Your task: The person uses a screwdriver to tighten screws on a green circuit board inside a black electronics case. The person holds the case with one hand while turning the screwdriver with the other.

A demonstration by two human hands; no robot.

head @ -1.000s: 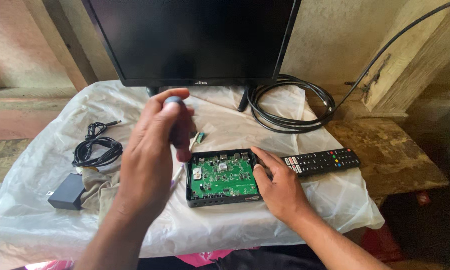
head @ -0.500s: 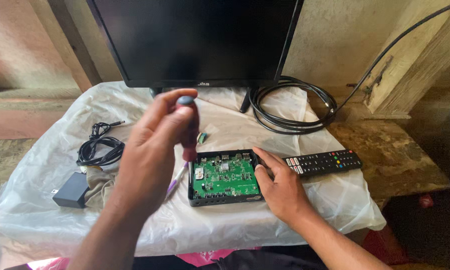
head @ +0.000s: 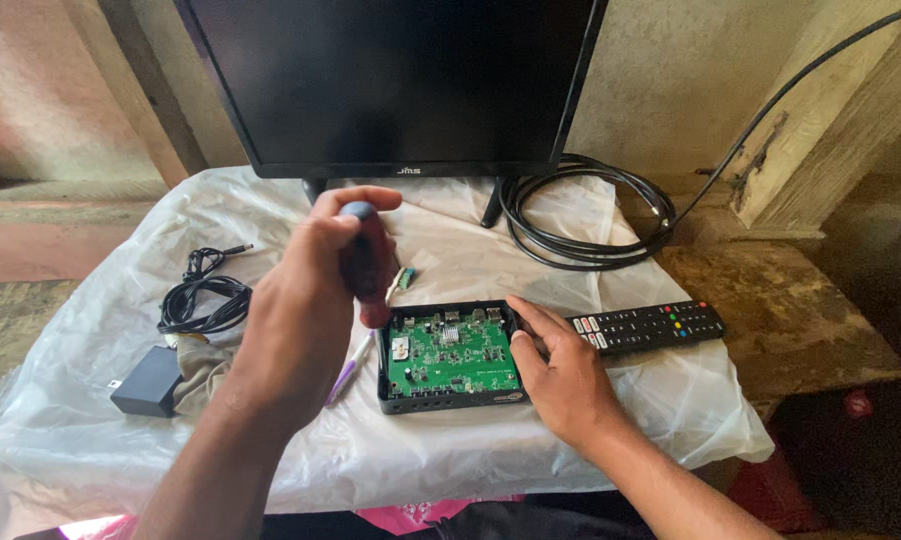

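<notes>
The left hand (head: 305, 300) is closed around a screwdriver (head: 368, 268) with a dark red grip, raised just left of the one open black box (head: 450, 358) holding a green circuit board (head: 454, 354) at the counter's (head: 450, 440) near middle. The right hand (head: 560, 375) lies loosely open, fingers on the box's right edge. One black remote (head: 648, 326) lies right; one black adapter (head: 148, 381) far left.

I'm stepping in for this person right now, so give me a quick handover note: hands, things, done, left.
Left hand: gripping a screwdriver, held above the open set-top box.
Right hand: flat on the box's right edge, steadying it.
Box sits on the plastic-covered table, remote to its right, power adapter at left.
Done: cover off, green circuit board exposed.
Left: work on the board; cover not in view.
</notes>
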